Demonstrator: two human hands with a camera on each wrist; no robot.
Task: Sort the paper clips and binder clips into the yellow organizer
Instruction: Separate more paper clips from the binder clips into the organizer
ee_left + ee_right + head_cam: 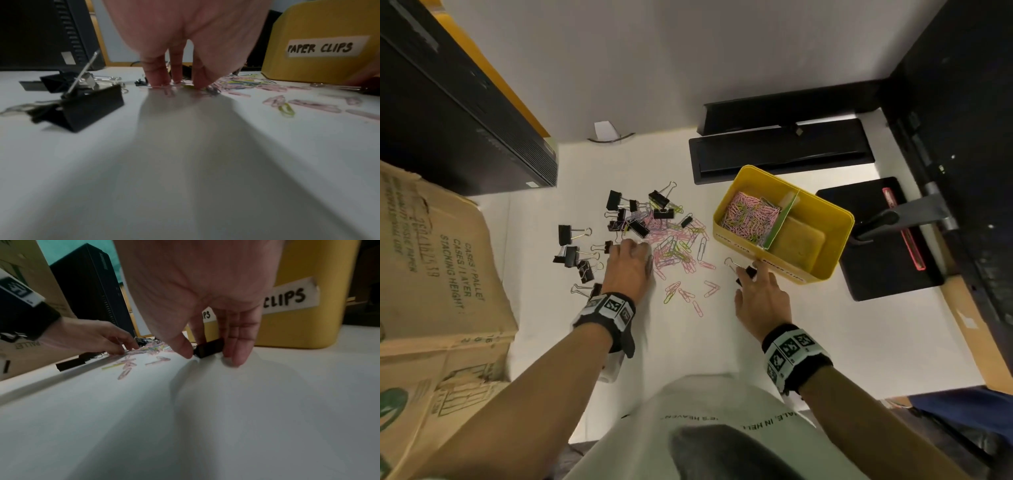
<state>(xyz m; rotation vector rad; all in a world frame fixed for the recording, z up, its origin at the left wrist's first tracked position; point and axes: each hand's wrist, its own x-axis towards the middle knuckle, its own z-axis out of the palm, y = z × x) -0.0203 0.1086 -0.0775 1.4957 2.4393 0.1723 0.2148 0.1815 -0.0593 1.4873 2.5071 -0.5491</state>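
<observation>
A loose pile of pink, green and white paper clips (674, 246) lies mid-table, with several black binder clips (571, 255) scattered through it and to its left. My left hand (631, 246) is down on the pile's left edge, and its thumb and fingers (157, 79) pinch at paper clips (271, 88) on the table. My right hand (747, 274) pinches one black binder clip (209, 347) between thumb and fingers, right in front of the yellow organizer (835, 240). The organizer's left compartment holds paper clips (748, 217); the right one shows bare yellow.
A cardboard box (431, 274) crowds the left side, with a black computer case (458, 113) behind it. Black flat trays (780, 154) sit behind the organizer, and a black device with a grey lever (876, 240) stands to its right. A binder clip (86, 108) stands near my left wrist.
</observation>
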